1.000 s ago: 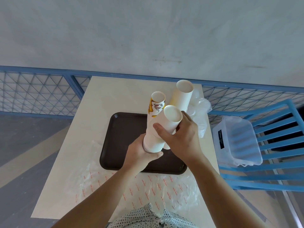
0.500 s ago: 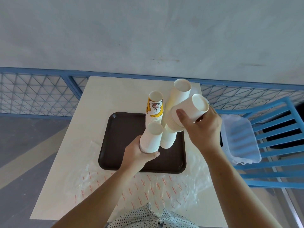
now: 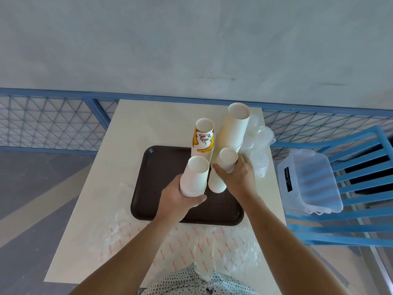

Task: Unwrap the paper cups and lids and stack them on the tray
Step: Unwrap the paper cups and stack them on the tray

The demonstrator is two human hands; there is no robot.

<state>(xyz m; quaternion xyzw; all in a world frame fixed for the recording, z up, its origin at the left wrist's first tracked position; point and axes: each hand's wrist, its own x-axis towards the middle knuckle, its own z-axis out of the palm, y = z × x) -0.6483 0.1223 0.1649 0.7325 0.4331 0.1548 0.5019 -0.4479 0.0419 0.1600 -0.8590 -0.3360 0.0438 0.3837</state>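
Gripping a cup stack [image 3: 194,177] by its base, the left hand [image 3: 178,201] holds it above the tray [image 3: 153,188]; the right hand [image 3: 238,177] clasps a second stack [image 3: 217,182] standing there. Setting each down level should prevent toppling.

Dark brown tray [image 3: 165,167]: yellow-printed cup stack [image 3: 203,143] and tall white stack [image 3: 234,128] upright at its far side, shorter white stack [image 3: 219,182] standing near its middle, another white stack [image 3: 195,177] raised, tilted, above it, clear-bagged lids [image 3: 259,145] just right of it.
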